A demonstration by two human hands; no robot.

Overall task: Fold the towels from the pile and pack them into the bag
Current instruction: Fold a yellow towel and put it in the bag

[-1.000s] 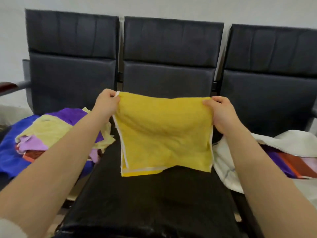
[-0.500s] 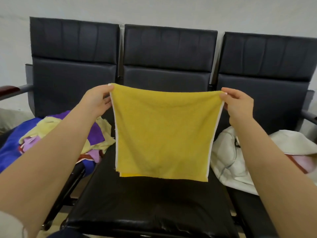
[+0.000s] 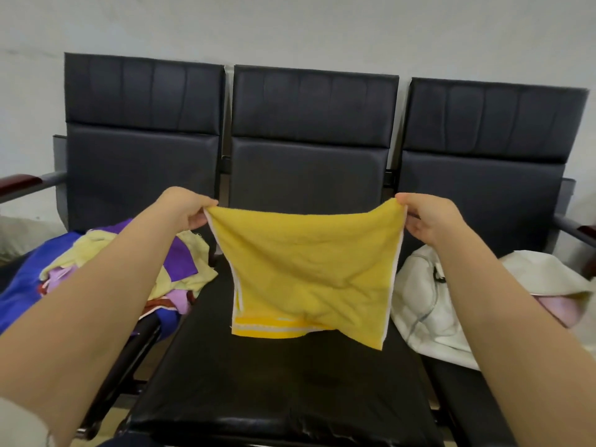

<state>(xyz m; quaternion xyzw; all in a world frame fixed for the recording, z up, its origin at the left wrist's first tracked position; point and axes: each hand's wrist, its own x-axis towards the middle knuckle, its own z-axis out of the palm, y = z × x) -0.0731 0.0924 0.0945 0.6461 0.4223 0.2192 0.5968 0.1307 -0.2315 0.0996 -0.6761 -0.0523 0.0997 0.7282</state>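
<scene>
- left grip (image 3: pixel 185 206) pinches the top left corner of the yellow towel (image 3: pixel 309 269), right grip (image 3: pixel 429 217) pinches the top right corner
- the towel hangs slack between them, in the air over the middle seat (image 3: pixel 274 382) (a striped hem shows at its lower edge)
- towel pile (image 3: pixel 193 264) lies just left of that seat, white bag (image 3: pixel 419 301) just right of it

You face a row of three black padded chairs (image 3: pixel 309 175), joined side by side against a pale grey wall (image 3: pixel 290 24). A wood-topped left armrest (image 3: pixel 19 183) ends the row on one side and a right armrest (image 3: pixel 585 232) on the other. The middle seat cushion (image 3: pixel 290 398) looks glossy.
</scene>
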